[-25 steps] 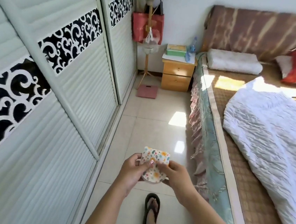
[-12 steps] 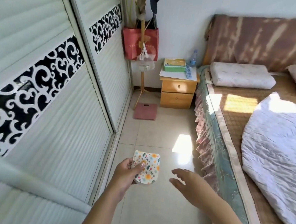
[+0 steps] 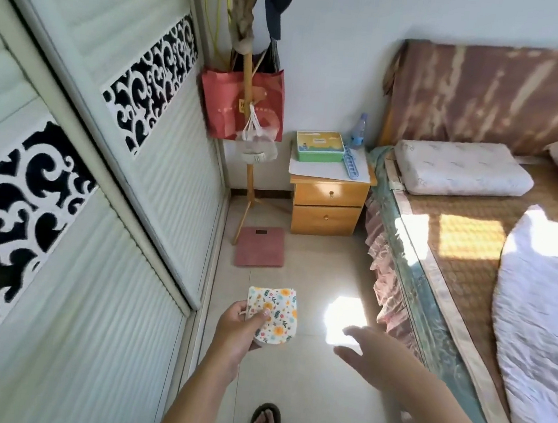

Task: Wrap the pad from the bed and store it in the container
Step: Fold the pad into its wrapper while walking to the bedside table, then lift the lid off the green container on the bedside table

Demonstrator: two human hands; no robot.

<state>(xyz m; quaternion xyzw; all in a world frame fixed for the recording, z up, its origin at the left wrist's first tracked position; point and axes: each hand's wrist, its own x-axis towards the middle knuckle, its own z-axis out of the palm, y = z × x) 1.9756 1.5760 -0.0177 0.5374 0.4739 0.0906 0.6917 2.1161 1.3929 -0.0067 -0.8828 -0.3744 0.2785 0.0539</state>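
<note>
Your right hand (image 3: 358, 345) has let go and hangs spread and empty; your left hand (image 3: 241, 324) alone now pinches the folded pad (image 3: 275, 311) above the floor, so wrapping looks finished and storing it comes next

White pad (image 3: 273, 314) with orange-and-green floral print; red bag (image 3: 244, 104); pink scale (image 3: 260, 247).

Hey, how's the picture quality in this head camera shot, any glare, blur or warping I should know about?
Head view: sunlight blows out a white patch on the floor and washes out part of the blanket; the right hand is motion-blurred, its fingertips lost in the glare; the left hand and floral pad are fairly sharp; the wide lens bends the wardrobe lines.
</note>
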